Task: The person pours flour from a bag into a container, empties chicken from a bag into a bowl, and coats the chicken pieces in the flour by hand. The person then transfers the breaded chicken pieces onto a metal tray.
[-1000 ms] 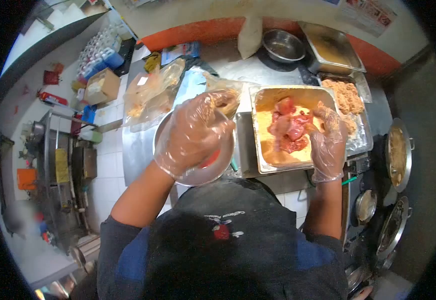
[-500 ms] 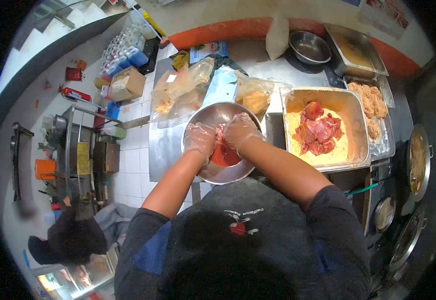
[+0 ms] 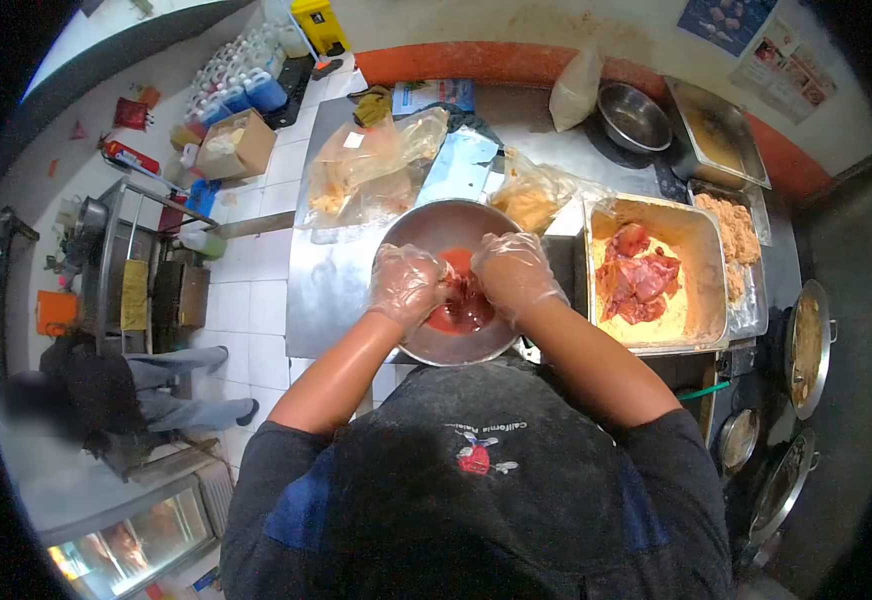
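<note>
Both hands wear clear plastic gloves and are inside a steel bowl near the table's front edge. My left hand is on the bowl's left side, fingers closed around the edge of dark red meat. My right hand is opposite, its fingers curled down at the same meat. Red liquid lies under the meat. To the right, a deep steel tray holds yellowish flour with several pieces of raw red meat on it.
Plastic bags and a light blue packet lie behind the bowl. Breaded pieces fill a tray at the right. An empty steel bowl stands behind. Round pans are far right. A person is at the left.
My hands are farther apart, with more dark meat showing between them. The person at the left now shows both legs. The whole view has shifted slightly.
</note>
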`<state>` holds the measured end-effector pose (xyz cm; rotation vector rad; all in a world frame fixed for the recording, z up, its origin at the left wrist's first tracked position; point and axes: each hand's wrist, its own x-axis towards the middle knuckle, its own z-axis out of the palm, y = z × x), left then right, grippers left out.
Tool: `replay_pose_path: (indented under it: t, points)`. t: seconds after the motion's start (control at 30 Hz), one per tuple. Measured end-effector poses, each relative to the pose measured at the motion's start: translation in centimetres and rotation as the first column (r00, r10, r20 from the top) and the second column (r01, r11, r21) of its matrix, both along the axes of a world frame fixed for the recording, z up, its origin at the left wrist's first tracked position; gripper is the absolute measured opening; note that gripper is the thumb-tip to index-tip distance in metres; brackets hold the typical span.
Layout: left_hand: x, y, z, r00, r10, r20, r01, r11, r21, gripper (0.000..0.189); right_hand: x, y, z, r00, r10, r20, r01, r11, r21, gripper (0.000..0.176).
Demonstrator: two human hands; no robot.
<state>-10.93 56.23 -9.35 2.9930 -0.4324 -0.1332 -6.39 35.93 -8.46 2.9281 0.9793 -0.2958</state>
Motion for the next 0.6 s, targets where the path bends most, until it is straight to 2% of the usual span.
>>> replay_pose_path:
  t: [0.03, 0.07, 0.13, 0.17, 0.23, 0.27, 0.33, 0.37, 0.43, 0.47, 0.5, 0.53, 0.57, 0.6]
  points:
    - [-0.4, 0.4, 0.4, 1.0, -0.004, -0.002, 0.004, 1.0, -0.007, 0.025, -0.4, -0.3, 0.6, 0.998, -0.04, 0.056, 0.038, 0.998, 0.051, 0.021]
    - [-0.8, 1.1, 0.8, 0.995, -0.009, 0.096, 0.015, 0.998, -0.057, 0.025, -0.7, -0.7, 0.2, 0.997, -0.047, 0.054, 0.044, 0.998, 0.046, 0.021]
    - [-1.5, 2.3, 1.8, 0.969, -0.015, 0.246, 0.068, 0.976, -0.209, 0.021, -1.7, -1.4, -0.1, 0.971, -0.184, 0.152, 0.125, 0.934, 0.335, 0.018]
    - [-1.9, 2.5, 2.2, 0.969, -0.027, 0.245, 0.08, 0.974, -0.211, 0.021, -2.3, -1.9, 0.0, 0.969, -0.196, 0.151, 0.137, 0.933, 0.333, 0.018]
    - [-2.6, 2.9, 2.7, 0.895, -0.025, 0.445, 0.146, 0.96, -0.238, 0.022, -3.7, -2.3, 2.6, 0.944, -0.025, 0.329, -0.075, 0.955, 0.289, 0.016]
    - [-2.8, 3.1, 2.7, 0.874, -0.035, 0.485, 0.156, 0.965, -0.211, 0.022, -4.3, -2.3, 2.5, 0.943, -0.04, 0.332, -0.062, 0.955, 0.289, 0.016]
    - [-3.5, 3.2, 2.9, 0.845, -0.066, 0.53, 0.213, 0.952, -0.221, 0.022, -5.4, -2.2, 2.1, 0.955, -0.132, 0.267, 0.016, 0.918, 0.397, 0.017]
    - [-3.8, 3.2, 2.9, 0.815, -0.083, 0.574, 0.257, 0.939, -0.229, 0.022, -5.7, -2.1, 1.5, 0.953, -0.145, 0.267, 0.03, 0.919, 0.393, 0.017]
    - [-3.9, 3.5, 2.9, 0.805, -0.103, 0.584, 0.299, 0.921, -0.25, 0.023, -6.4, -1.4, 0.7, 0.964, -0.222, 0.146, 0.15, 0.908, 0.39, 0.018]
    - [-3.9, 3.7, 2.5, 0.866, -0.199, 0.459, 0.301, 0.94, -0.161, 0.022, -6.9, -0.9, 0.5, 0.959, -0.243, 0.148, 0.171, 0.906, 0.387, 0.018]
    - [-4.0, 3.8, 2.0, 0.906, -0.279, 0.317, 0.316, 0.946, -0.07, 0.022, -7.5, -0.1, 1.0, 0.99, -0.117, 0.077, 0.105, 0.985, 0.14, 0.019]
    - [-4.4, 3.9, 0.9, 0.884, -0.343, 0.317, 0.406, 0.9, -0.159, 0.02, -7.9, 0.5, 1.4, 1.0, -0.011, -0.026, 0.008, 0.994, -0.11, 0.021]
    - [-4.8, 4.1, 0.0, 0.874, -0.36, 0.326, 0.428, 0.888, -0.166, 0.02, -8.4, 0.7, 1.3, 0.999, -0.035, -0.021, 0.032, 0.992, -0.121, 0.021]
    - [-5.1, 4.1, -0.3, 0.875, -0.339, 0.347, 0.43, 0.873, -0.231, 0.018, -9.0, 0.9, 0.8, 0.999, -0.04, -0.023, 0.039, 0.999, -0.006, 0.022]
